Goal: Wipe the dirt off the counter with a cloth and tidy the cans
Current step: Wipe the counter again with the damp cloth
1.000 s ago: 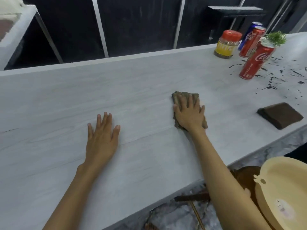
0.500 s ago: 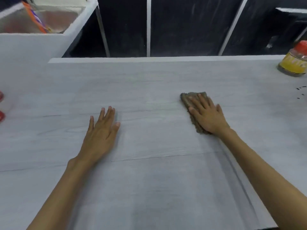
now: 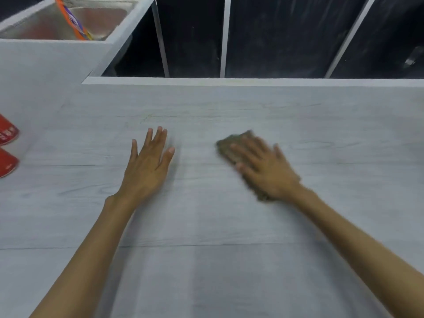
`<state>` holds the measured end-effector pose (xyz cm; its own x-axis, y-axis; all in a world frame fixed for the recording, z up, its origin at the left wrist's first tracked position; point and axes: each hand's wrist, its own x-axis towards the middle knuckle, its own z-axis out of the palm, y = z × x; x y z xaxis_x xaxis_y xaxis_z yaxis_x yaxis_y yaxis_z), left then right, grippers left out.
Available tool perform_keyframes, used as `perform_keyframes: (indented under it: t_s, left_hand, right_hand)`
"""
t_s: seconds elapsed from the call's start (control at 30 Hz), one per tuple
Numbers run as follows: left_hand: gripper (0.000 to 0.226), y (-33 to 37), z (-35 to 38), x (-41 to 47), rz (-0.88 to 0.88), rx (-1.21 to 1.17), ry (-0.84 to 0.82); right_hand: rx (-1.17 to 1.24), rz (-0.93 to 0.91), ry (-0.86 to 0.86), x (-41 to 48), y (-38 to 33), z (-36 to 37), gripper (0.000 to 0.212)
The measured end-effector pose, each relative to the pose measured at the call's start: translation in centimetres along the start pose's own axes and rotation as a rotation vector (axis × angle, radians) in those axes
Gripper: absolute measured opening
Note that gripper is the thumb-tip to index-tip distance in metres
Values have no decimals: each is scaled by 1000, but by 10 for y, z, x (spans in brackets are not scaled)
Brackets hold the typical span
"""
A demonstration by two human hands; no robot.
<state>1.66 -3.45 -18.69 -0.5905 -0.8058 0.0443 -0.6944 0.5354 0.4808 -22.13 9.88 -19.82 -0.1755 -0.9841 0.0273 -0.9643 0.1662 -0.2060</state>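
Right hand (image 3: 267, 171) pressed flat on a brownish cloth (image 3: 231, 145) mid-counter (image 3: 229, 226), fingers (image 3: 243, 151) spread open over it rather than gripping; hand and cloth are motion-blurred. Left hand (image 3: 146, 166) lies palm-down on bare counter just beside, fingers extended, holding nothing. Two red cans (image 3: 6, 145) sit at the far left edge, cut off by the frame; a steel sink (image 3: 57, 21) lies beyond.

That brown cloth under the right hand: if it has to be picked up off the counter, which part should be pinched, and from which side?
Pinch the far-left corner of the cloth, coming from above. It lies flat on the counter, and the right hand covers most of it, so that corner past the fingertips is the largest bare part. The left hand rests flat nearby and could probably reach it.
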Motion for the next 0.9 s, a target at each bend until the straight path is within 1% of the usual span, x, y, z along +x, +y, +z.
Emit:
perform_keyframes:
  t_s: [0.07,0.13,0.17,0.2,0.23,0.27,0.33,0.4,0.43,0.5,0.53,0.57,0.67,0.73,0.77,0.8,0.83,0.9]
  left_hand:
    - [57,-4,-1,3,-1,-11,7]
    - [57,-9,-2,5,-11,-8,8]
    - [57,-12,-2,5,-22,-4,11]
    - [57,-16,-3,7,-34,0,13]
    - [57,-19,-4,8,-47,1,13]
    - [57,-22,-5,8,-63,-1,14]
    - [57,-29,-7,10,-92,-16,23]
    - [61,-32,-9,12,-104,-28,28]
    - [64,-34,-11,13,-101,-32,34]
    - [68,-39,-17,13,-94,-30,46]
    - [68,-43,-21,12,-93,-25,49]
    - [68,-48,-24,10,-97,-20,53]
    - [66,-65,-36,3,-131,-12,70]
    - [66,-77,-43,-3,-160,-11,86]
    - [67,-83,-46,-5,-171,-9,95]
    - [67,-88,-49,-8,-178,-4,101]
    - [68,-93,-51,-10,-183,3,104]
    - [69,-102,-56,-14,-189,2,102]
  right_hand:
    - [-18,233,6,38,59,-12,54]
    - [32,453,8,85,87,-19,57]
    - [56,509,18,111,86,-18,58]
    - [72,516,28,135,74,-15,60]
    - [83,475,32,155,53,-11,61]
    - [83,385,36,169,27,-6,59]
    - [48,98,32,172,-35,10,54]
    - [40,-173,-37,139,-86,23,53]
    - [48,-268,-75,116,-96,27,55]
    - [71,-377,-109,81,-80,25,56]
    - [76,-377,-109,73,-59,18,56]
    - [71,-319,-108,76,-32,12,56]
    - [43,49,-96,121,34,-6,59]
    - [31,241,-69,166,39,-7,59]
    - [43,282,-57,188,28,-3,59]
    - [56,284,-54,207,8,1,58]
    - [68,246,-55,222,-18,7,58]
    - [65,77,-73,234,-85,23,57]
